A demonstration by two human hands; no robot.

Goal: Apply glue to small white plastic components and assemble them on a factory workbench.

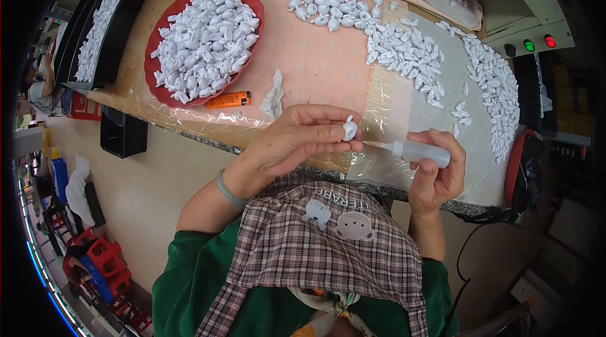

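Observation:
Between the thumb and fingers of my left hand [303, 135] is a small white plastic figure [349, 130] with a rounded body. My right hand [439, 173] grips a translucent squeeze bottle [421, 153], its thin nozzle pointing left at the figure. The nozzle tip is close to the figure; whether they touch I cannot tell. Just beyond my left hand lies a crumpled white tissue [273, 96]. Farther up, rounded white pieces [328, 2] are spread on the pink mat, and longer small white pieces [407, 53] lie to their right.
A red scalloped bowl [153, 78] heaped with white pieces stands at the left, an orange box [228, 100] by its rim. Black trays [129, 15] of white pieces sit farther left. More pieces [495, 94] pile at the right, below a machine [517, 2] with colored buttons.

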